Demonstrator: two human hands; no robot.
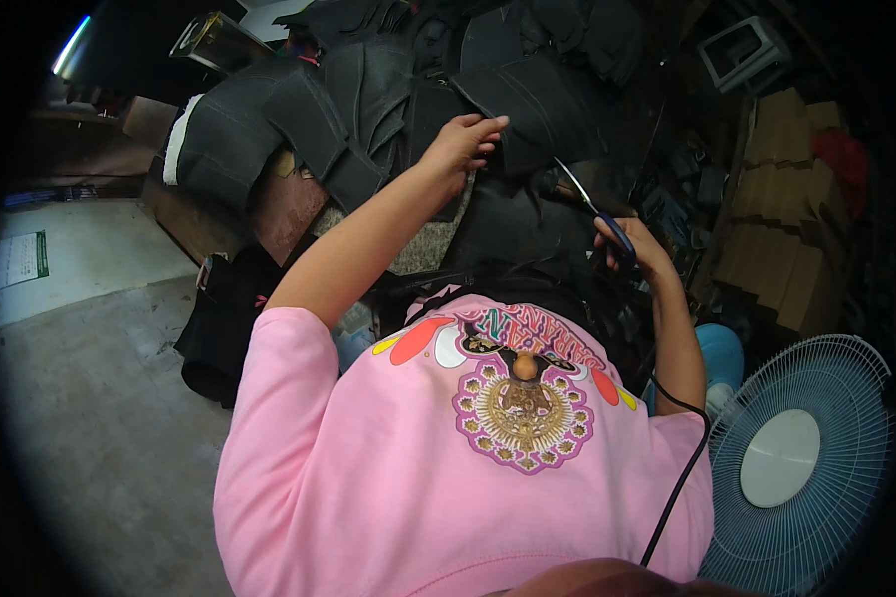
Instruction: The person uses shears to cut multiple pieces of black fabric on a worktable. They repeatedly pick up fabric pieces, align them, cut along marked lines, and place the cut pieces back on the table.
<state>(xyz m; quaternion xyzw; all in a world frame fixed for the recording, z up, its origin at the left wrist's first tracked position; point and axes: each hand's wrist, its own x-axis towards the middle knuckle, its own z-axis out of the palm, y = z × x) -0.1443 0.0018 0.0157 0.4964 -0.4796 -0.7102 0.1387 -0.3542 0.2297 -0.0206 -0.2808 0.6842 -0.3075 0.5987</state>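
At the upper middle, my left hand (465, 142) pinches the near left edge of a black fabric piece (538, 104) between thumb and fingers. Pale stitch lines run across this piece. To its right and lower down, my right hand (639, 247) grips a pair of scissors (594, 205) with dark blue handles. The slim metal blades point up and left, their tips by the near edge of the black piece, and look almost closed. More black stitched pieces (319, 109) lie overlapping in a heap left of my left hand.
A white-and-blue fan (796, 468) stands close by my right elbow. Brown cardboard pieces (782, 219) are stacked at the right, near a grey plastic frame (742, 52). A metal tin (219, 42) is behind the heap. A black cable (677, 488) hangs beside my right arm.
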